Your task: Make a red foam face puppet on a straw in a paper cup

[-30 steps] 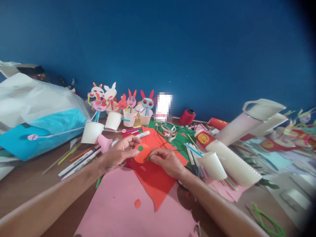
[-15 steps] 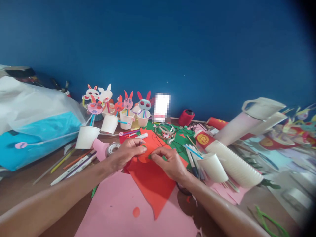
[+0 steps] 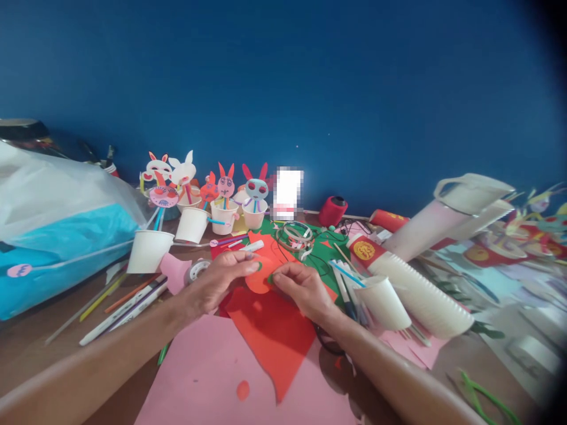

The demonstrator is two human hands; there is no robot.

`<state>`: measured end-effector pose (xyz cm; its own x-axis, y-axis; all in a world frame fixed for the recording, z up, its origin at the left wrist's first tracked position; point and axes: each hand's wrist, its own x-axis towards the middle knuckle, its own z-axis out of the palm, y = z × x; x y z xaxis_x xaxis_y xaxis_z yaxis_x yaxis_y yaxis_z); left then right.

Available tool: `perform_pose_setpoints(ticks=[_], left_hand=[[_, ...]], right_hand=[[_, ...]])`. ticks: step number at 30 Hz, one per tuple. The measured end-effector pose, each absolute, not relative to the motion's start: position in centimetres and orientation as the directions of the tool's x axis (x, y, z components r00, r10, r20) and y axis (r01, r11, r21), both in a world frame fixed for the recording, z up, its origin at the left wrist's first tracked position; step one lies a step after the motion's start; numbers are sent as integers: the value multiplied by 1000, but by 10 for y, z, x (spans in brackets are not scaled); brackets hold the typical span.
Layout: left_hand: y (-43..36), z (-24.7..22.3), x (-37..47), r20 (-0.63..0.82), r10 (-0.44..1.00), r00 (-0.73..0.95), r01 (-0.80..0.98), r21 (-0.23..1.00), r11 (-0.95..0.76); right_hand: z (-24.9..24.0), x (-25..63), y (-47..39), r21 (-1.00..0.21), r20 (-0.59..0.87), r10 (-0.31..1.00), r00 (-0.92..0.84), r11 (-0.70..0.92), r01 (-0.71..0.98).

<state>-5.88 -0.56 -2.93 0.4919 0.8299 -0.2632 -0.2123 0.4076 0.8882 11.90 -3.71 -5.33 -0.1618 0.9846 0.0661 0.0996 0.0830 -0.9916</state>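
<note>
Closed at the fingertips, my left hand [image 3: 224, 276] pinches the left side of a round orange paper cutout [image 3: 257, 283]. A small green paper dot [image 3: 260, 267] shows on the cutout by the left thumb. My right hand [image 3: 308, 292] has thumb and forefinger pressed together on a small green paper piece [image 3: 270, 278] at the cutout's right side; whether it touches the cutout is hard to tell. Under both hands lies a red-orange paper sheet [image 3: 277, 342] with a pointed lower end, on top of a pink paper sheet [image 3: 199, 372].
Paper cups with rabbit-faced puppets [image 3: 225, 186] stand at the back left. A stack of paper cups [image 3: 425, 289] lies to the right, beside a tilted pitcher [image 3: 443, 212]. Markers [image 3: 124, 313], a tape roll [image 3: 199, 270] and green scissors [image 3: 482, 395] lie around the hands.
The view has shifted slightly, with items on the left appearing further left. The orange cutout now shows more of its round face between my hands. Both hands keep their pinches.
</note>
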Motion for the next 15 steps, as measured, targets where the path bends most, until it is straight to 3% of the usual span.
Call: perform_pose_setpoints(ticks=[5,12,15], left_hand=[[-2,-24,-69,-242,863,444,-320,856,405],[-8,-21,-65,-281,868,410,-223,891,395],[-13,-18,-62,-331,852,405,-104,909,403]], right_hand=[[-51,120,-40,-990,4,964,-266,-33,-136],[-52,119,-42,-991,29,958,-286,-9,-130],[-54,118,-41,-996,62,960,-274,42,-78]])
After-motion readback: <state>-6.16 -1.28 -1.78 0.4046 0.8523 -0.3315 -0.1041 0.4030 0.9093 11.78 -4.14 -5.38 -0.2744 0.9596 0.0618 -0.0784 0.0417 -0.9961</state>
